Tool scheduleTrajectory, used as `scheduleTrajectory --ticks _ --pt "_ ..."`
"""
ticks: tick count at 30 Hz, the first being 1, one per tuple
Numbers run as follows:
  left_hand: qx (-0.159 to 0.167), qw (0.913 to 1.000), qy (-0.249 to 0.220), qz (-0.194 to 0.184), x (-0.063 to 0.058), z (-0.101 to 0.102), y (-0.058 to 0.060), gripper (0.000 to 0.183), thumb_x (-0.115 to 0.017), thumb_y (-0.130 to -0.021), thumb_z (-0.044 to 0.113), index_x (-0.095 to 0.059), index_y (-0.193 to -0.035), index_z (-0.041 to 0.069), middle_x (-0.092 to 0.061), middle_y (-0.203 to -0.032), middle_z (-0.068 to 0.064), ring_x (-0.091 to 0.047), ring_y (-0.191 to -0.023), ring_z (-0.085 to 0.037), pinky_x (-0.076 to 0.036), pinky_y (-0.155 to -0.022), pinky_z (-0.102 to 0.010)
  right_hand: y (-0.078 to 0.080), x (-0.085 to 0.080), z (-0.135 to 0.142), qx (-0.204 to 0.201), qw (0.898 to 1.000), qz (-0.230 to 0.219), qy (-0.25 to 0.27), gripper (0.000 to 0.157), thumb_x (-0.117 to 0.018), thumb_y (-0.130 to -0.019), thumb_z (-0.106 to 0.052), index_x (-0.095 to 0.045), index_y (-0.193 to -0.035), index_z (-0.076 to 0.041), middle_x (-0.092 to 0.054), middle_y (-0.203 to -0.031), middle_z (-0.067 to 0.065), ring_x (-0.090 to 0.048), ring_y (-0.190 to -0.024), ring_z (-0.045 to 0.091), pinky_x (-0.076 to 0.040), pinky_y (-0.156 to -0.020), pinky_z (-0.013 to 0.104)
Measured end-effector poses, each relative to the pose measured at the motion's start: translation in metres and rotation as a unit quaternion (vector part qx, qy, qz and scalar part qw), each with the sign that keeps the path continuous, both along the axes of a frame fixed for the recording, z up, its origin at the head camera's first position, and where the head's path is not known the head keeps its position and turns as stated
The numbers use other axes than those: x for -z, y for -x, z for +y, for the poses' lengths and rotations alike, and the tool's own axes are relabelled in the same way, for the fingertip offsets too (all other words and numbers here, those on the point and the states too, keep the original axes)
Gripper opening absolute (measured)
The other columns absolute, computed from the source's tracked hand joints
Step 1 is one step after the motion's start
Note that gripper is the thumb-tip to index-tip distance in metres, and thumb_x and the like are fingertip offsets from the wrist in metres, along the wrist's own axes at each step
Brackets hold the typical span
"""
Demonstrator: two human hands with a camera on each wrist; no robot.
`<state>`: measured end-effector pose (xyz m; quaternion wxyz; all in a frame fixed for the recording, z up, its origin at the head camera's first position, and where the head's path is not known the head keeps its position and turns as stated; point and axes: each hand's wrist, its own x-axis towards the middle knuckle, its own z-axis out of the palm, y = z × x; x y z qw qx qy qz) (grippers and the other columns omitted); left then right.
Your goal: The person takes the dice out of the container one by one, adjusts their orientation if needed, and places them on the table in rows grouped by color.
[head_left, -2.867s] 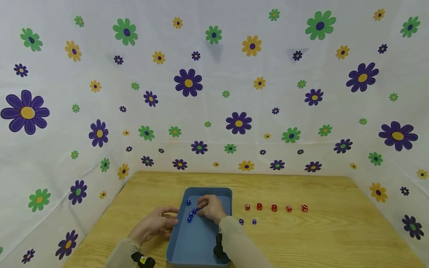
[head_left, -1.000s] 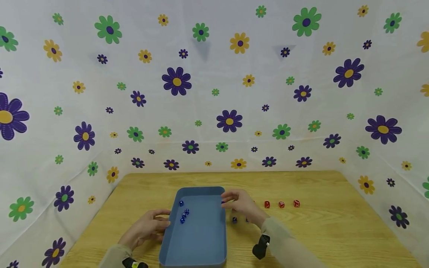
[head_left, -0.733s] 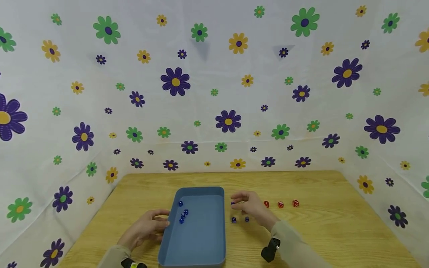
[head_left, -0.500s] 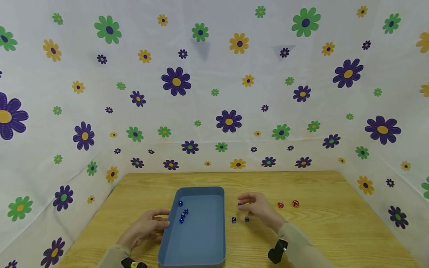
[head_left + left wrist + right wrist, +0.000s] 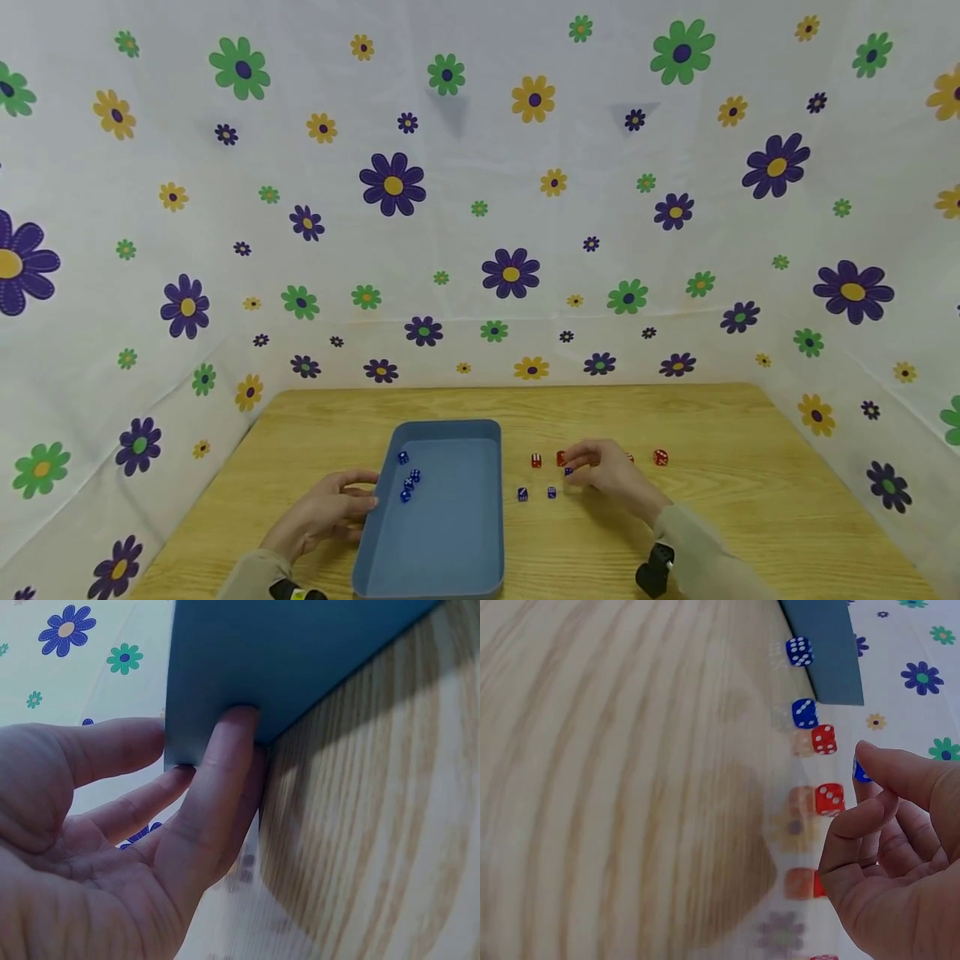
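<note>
My right hand (image 5: 615, 481) pinches a blue die (image 5: 862, 772) between thumb and fingertips, over the table beside the row of red dice (image 5: 536, 460). The hand partly covers that row. Two blue dice lie on the table nearer me, a left one (image 5: 522, 494) and a right one (image 5: 551, 492). At the left side of a blue-grey tray (image 5: 442, 562) is my left hand (image 5: 326, 510), its fingertips touching the outer wall (image 5: 225, 667). Several blue dice (image 5: 408, 483) lie inside the tray, close to its left wall.
The wooden table (image 5: 712, 533) extends to the right of the tray and behind it. White cloth with printed flowers (image 5: 510, 183) encloses the back and both sides. The rightmost red die (image 5: 660, 457) lies beyond my right hand.
My right hand has taken a blue die out of the tray and carried it rightward over the table, lowering it just now beside the red row. My left hand stays at the tray.
</note>
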<state>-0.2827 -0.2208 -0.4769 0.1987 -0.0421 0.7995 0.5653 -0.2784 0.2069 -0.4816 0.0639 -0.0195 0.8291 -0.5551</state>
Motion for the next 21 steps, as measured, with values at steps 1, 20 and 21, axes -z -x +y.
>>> scheduleTrajectory --ticks 1,20,21 --pt "-0.002 1.0000 0.001 -0.001 0.000 0.000 -0.001 0.049 -0.063 -0.094 0.006 -0.047 -0.140 0.000 -0.065 -0.117 -0.018 -0.068 -0.093 -0.023 -0.059 -0.072 -0.042 -0.001 0.002 0.002 -0.001 1.000 0.001 -0.006 0.028 -0.075 -0.083 -0.001 -0.068 -0.110 0.001 -0.067 -0.096 0.009 -0.054 -0.078 0.017 -0.045 -0.061 0.029" --pt "0.023 0.9997 -0.007 0.000 0.000 -0.003 -0.001 0.053 -0.063 -0.094 0.010 -0.044 -0.142 -0.001 -0.064 -0.120 -0.018 -0.069 -0.093 -0.024 -0.059 -0.073 -0.042 -0.007 0.009 0.013 -0.022 0.996 0.016 -0.084 0.030 -0.081 -0.075 0.001 -0.069 -0.102 0.000 -0.070 -0.090 0.006 -0.060 -0.081 0.015 -0.049 -0.068 0.027" --pt "0.021 0.9998 -0.006 -0.001 0.000 -0.003 -0.001 0.052 -0.063 -0.094 0.009 -0.044 -0.142 -0.001 -0.064 -0.120 -0.018 -0.069 -0.093 -0.024 -0.059 -0.072 -0.042 -0.007 0.009 0.014 -0.027 0.996 0.020 -0.084 0.030 -0.081 -0.075 0.001 -0.069 -0.102 0.001 -0.070 -0.090 0.007 -0.061 -0.081 0.015 -0.049 -0.068 0.027"
